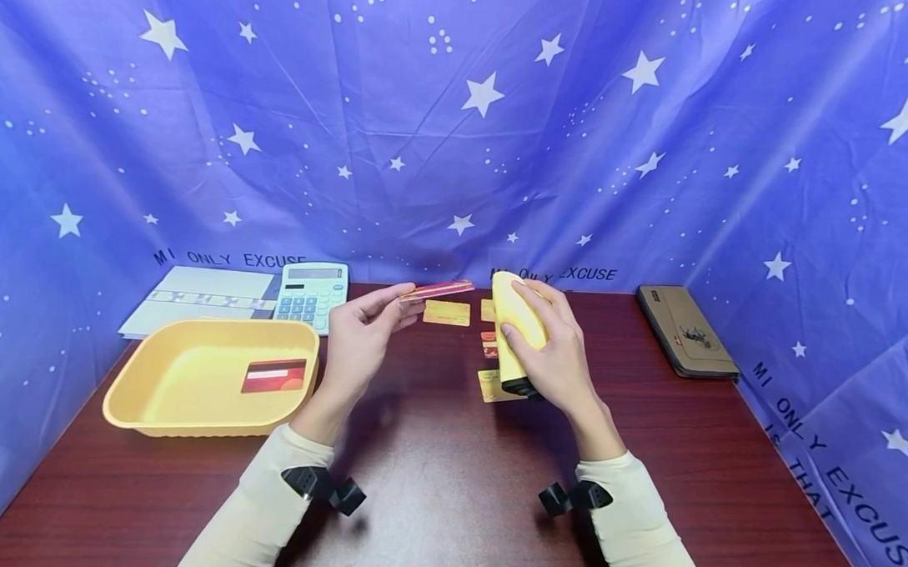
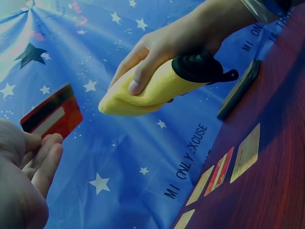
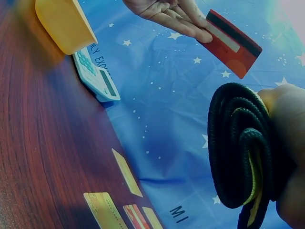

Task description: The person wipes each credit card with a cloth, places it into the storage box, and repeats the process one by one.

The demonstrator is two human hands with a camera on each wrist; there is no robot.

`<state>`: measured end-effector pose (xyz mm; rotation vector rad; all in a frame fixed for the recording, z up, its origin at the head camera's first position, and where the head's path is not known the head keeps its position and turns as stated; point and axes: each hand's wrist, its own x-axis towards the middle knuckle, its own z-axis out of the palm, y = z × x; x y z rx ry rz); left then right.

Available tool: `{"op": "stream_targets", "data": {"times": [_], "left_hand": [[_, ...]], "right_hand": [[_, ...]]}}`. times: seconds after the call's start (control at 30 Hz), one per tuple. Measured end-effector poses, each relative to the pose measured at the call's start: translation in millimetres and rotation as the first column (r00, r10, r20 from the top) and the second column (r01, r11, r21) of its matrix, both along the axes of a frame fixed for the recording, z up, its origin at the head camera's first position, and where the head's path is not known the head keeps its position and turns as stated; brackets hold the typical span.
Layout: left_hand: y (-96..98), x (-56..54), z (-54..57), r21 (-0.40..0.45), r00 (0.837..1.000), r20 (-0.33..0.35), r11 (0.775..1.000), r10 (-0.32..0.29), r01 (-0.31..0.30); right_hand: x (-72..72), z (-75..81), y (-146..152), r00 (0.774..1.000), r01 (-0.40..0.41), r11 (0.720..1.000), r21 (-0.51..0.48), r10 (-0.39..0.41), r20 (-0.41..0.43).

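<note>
Above the table (image 1: 431, 516), red card (image 3: 229, 44) pinched by the left hand (image 1: 358, 330), with long axis rightward from the fingertips; folded yellow cloth (image 1: 515, 315) gripped in the right hand (image 1: 562, 354), right of the card's free end, not touching.

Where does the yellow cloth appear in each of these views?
Head: the yellow cloth is just right of centre, in the right hand.
Left wrist: the cloth, above the middle, dark end to the right.
Right wrist: the cloth, right side, dark folded end facing the camera.
Shared landmark: the red card in the left hand, left of the cloth in the head and left wrist views, above it in the right wrist view.
</note>
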<state>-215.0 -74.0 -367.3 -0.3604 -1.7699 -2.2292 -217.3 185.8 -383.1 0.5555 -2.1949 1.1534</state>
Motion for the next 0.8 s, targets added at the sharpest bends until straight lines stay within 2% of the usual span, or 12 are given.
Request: {"op": "stream_targets", "data": {"times": [0.1,0.23,0.37,0.47,0.6,0.8], "left_hand": [[0.0,-0.3,-0.7,0.024,1.0,-0.013,1.0,0.014,-0.013],[0.4,0.6,-0.8,0.041,0.998,0.005,0.997,0.061,-0.062],[0.3,1.7,-0.2,-0.018,0.99,0.038,0.991,0.134,-0.134],[-0.8,1.2,-0.6,-0.105,0.981,0.041,0.977,0.189,-0.184],[-2.0,-0.4,-2.1,-0.175,0.979,0.036,0.965,0.203,-0.194],[-3.0,-2.6,-4.0,-0.217,0.981,0.05,0.961,0.188,-0.173]], "right_hand": [[0.2,0.0,-0.2,1.0,-0.002,1.0,0.005,0.002,-0.001],[0.0,0.1,-0.3,1.0,-0.006,1.0,0.009,0.006,-0.005],[-0.2,0.2,-0.2,1.0,-0.011,1.0,0.01,0.011,-0.008],[-0.6,0.2,-0.3,1.0,-0.016,1.0,0.012,0.017,-0.01],[-0.7,0.0,0.2,1.0,-0.014,1.0,0.014,0.014,-0.008],[-0.7,-0.6,0.9,1.0,-0.009,1.0,0.011,0.009,0.001]]}}
